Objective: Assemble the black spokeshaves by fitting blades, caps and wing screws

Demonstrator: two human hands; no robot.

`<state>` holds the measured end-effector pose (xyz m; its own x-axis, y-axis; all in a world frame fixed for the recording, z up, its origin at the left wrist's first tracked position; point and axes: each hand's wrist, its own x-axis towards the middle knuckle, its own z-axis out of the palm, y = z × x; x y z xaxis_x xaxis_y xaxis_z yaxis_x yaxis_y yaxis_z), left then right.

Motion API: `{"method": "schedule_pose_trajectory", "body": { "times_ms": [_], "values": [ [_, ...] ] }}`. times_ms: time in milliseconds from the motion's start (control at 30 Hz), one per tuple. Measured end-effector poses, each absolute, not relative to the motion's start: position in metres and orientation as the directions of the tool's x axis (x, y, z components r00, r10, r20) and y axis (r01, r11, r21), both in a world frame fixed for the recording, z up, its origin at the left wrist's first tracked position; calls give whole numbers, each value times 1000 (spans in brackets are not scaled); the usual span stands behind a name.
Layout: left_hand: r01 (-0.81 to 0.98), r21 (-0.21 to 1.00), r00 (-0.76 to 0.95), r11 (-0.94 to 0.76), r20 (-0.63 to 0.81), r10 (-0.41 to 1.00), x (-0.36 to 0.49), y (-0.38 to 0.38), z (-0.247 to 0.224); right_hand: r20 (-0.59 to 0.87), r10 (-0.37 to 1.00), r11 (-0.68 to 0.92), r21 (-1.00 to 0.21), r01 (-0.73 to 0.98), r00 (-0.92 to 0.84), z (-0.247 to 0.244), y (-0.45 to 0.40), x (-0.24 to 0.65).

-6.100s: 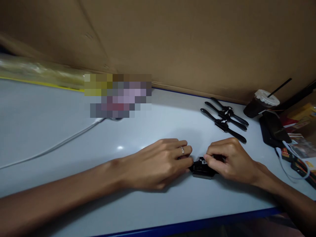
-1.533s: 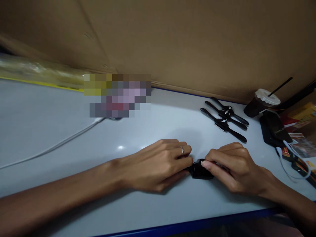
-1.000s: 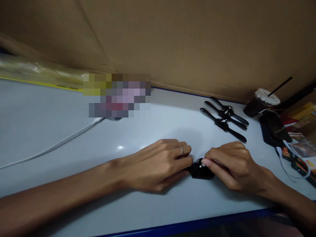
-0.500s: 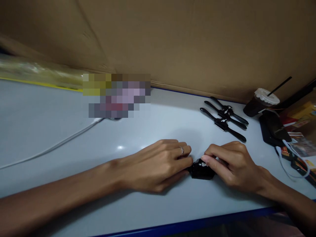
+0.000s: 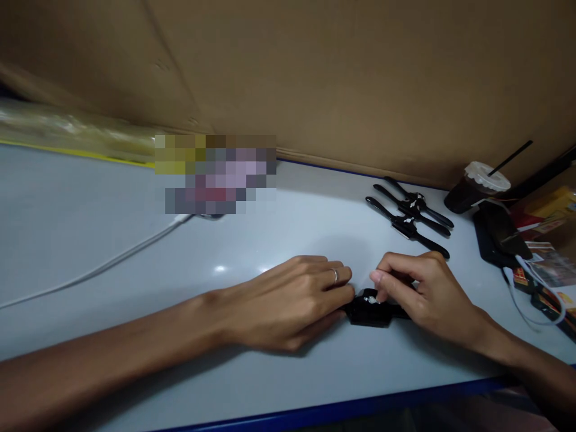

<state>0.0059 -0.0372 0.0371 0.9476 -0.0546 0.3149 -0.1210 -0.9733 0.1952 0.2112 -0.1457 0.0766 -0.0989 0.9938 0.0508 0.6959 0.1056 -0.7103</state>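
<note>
A black spokeshave point(image 5: 370, 314) lies on the white table with its flat middle body facing me and small silver screws point(image 5: 371, 299) on top. My left hand point(image 5: 299, 303), with a ring on one finger, is closed over the spokeshave's left handle and hides most of it. Just above the tool's right side, my right hand point(image 5: 418, 291) has thumb and index finger pinched together; whether something small sits between them is hidden. Its other fingers curl close to the screws. Behind my right hand, three more black spokeshaves point(image 5: 409, 219) lie side by side.
A lidded cup point(image 5: 477, 186) of dark drink with a black straw stands at the back right. Beside it are a dark device point(image 5: 499, 231) and a white cable point(image 5: 560, 306). Another white cable point(image 5: 135, 247) runs to a blurred-out object point(image 5: 220, 180). Cardboard point(image 5: 315, 78) rises behind.
My right hand's pinched fingertips have lifted slightly off the screws, and more of the spokeshave's right side shows. My left hand has barely moved.
</note>
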Motion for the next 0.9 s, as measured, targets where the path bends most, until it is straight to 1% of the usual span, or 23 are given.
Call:
{"method": "schedule_pose_trajectory", "body": {
  "times_ms": [133,300,600,900],
  "values": [
    [-114,208,952,-972,301,-47,7,-38,38,-63,997,-14,-732,681,-48,82,-146,211],
    [-122,231,948,-965,314,-45,7,-40,39,-154,986,-76,-738,671,-58,88,-148,213],
    [-108,259,957,-960,288,-30,6,-40,37,-293,954,-209,-796,568,-59,91,-145,217],
    [-94,289,967,-953,256,-18,5,-41,38,-297,950,-209,-837,506,-98,92,-148,217]
  ]
}}
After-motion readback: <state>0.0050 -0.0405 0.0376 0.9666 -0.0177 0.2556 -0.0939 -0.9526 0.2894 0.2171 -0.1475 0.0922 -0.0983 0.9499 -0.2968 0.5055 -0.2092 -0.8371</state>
